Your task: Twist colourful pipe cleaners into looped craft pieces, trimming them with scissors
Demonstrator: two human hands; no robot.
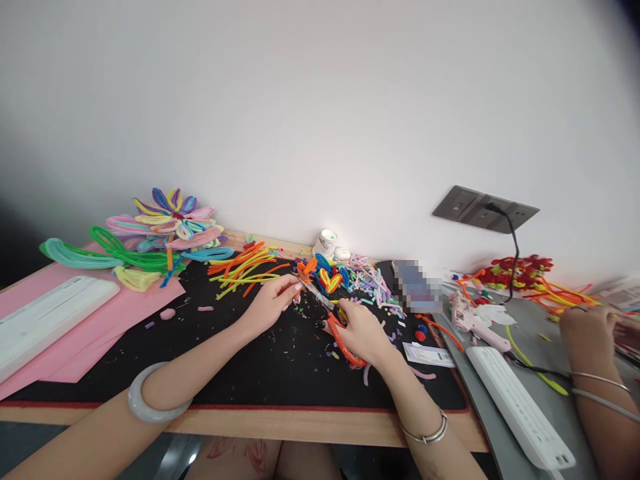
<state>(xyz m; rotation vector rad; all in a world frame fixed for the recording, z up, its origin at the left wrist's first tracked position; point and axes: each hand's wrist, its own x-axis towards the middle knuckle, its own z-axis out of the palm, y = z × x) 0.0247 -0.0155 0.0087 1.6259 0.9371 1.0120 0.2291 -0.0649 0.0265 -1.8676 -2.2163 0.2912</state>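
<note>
My right hand (357, 333) is closed around the orange-red handles of scissors (345, 343), whose blades point up and left toward my other hand. My left hand (273, 303) has its thumb and fingers pinched together beside the blade tips; what it holds is too small to make out. Just beyond the blades sits a looped orange, yellow and blue fuzzy-stem piece (330, 275). Orange and yellow fuzzy stems (247, 267) lie behind my left hand. Many short pastel cut pieces (373, 283) are heaped behind my right hand on the black mat (200, 363).
Fuzzy-stem flowers (175, 223) and a white power strip (55, 320) on pink sheets are at the left. A paper cup (326, 244) stands near the wall. Rightward are a phone (417, 283), a glue gun (477, 323), another power strip (520, 407) and another person's hands (590, 327).
</note>
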